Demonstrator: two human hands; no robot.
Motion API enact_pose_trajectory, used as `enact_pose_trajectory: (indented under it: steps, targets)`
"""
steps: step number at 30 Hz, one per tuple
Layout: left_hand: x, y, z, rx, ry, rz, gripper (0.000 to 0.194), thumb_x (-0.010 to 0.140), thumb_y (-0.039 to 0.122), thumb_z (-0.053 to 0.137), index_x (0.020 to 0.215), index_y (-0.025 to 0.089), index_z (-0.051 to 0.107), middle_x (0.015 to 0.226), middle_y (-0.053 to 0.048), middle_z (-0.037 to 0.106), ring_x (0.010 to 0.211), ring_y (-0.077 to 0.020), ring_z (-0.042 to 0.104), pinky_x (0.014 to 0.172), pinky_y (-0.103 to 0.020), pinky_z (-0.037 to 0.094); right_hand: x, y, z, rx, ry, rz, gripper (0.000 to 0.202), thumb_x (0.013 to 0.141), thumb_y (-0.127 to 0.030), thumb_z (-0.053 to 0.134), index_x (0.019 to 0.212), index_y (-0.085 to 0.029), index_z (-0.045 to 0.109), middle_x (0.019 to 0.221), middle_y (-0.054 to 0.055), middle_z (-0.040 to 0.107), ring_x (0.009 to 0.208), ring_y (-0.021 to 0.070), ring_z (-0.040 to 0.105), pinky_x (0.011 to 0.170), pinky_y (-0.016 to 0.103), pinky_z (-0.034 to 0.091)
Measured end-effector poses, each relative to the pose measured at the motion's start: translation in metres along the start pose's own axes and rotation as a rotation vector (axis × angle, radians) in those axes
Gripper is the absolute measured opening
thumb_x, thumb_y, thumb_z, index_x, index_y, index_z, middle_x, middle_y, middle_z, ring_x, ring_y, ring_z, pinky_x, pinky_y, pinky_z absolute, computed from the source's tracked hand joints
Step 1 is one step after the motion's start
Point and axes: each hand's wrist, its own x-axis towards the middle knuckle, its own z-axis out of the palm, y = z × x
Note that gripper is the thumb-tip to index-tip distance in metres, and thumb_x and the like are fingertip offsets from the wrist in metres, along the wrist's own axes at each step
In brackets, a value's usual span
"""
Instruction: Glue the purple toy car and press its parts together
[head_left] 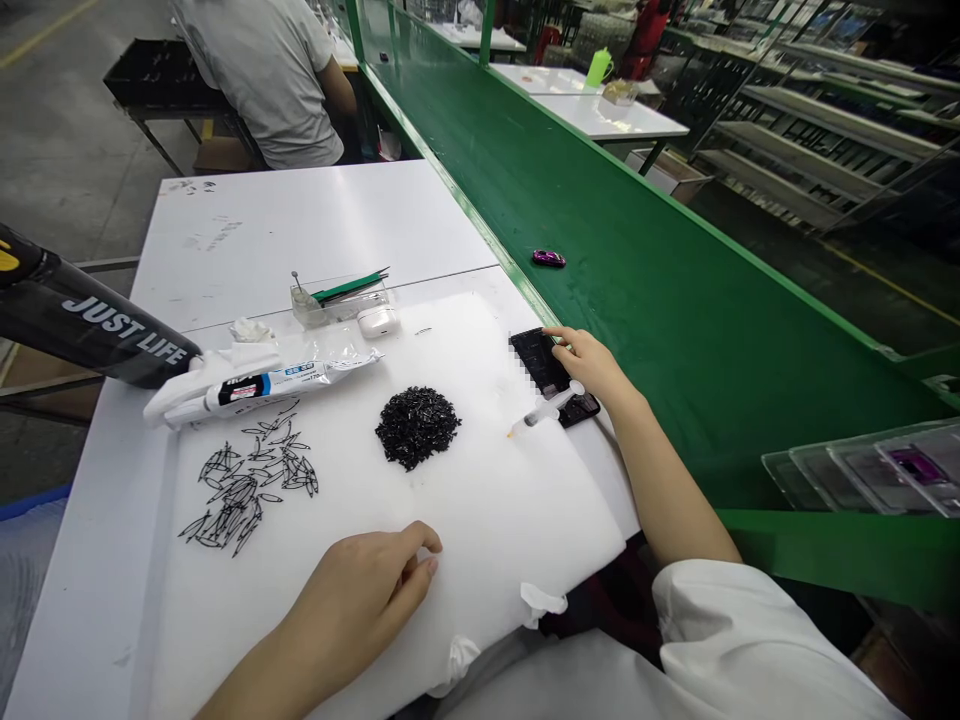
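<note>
My left hand (367, 580) rests on the white foam sheet (480, 500), fingers loosely bent, with a small gap between thumb and index finger and nothing seen in it. My right hand (590, 365) reaches to the far end of a dark smartphone (541, 360), index finger stretched out over its edge. Across the phone's near part lies a syringe (551, 408) with an orange tip. A pile of small black pieces (418, 427) sits mid-sheet. Thin black pointed loops (244, 490) are spread out to its left.
Behind the loops lie a white glue tube (285, 380), an earbud case (379, 320) and a clear tray (337, 300) with tweezers. A black bottle (97, 310) leans in at left. A green conveyor (637, 250) runs along the right, carrying a purple object (549, 258). Another person (262, 80) sits ahead.
</note>
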Motion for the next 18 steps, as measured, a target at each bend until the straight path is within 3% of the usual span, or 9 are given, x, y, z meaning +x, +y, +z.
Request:
enact_pose_trajectory:
  steps: [11, 18]
  targets:
    - [-0.0002, -0.0008, 0.0014, -0.006, 0.013, 0.002, 0.031, 0.091, 0.033, 0.027, 0.099, 0.025, 0.056, 0.068, 0.002, 0.060, 0.065, -0.0171, 0.057, 0.062, -0.027, 0.037, -0.0018, -0.0043, -0.0073, -0.005, -0.013, 0.065, 0.047, 0.082, -0.026, 0.039, 0.126, -0.020, 0.053, 0.104, 0.007, 0.063, 0.087, 0.0196, 0.057, 0.081, 0.033, 0.043]
    - [-0.0005, -0.0008, 0.0025, 0.001, 0.017, 0.007, 0.031, 0.091, 0.033, 0.027, 0.100, 0.025, 0.056, 0.068, 0.003, 0.060, 0.064, -0.0171, 0.057, 0.062, -0.027, 0.037, -0.0009, -0.0021, -0.0080, -0.059, -0.025, 0.144, 0.041, 0.081, -0.023, 0.039, 0.114, -0.018, 0.061, 0.095, 0.008, 0.067, 0.089, 0.0229, 0.058, 0.077, 0.033, 0.042]
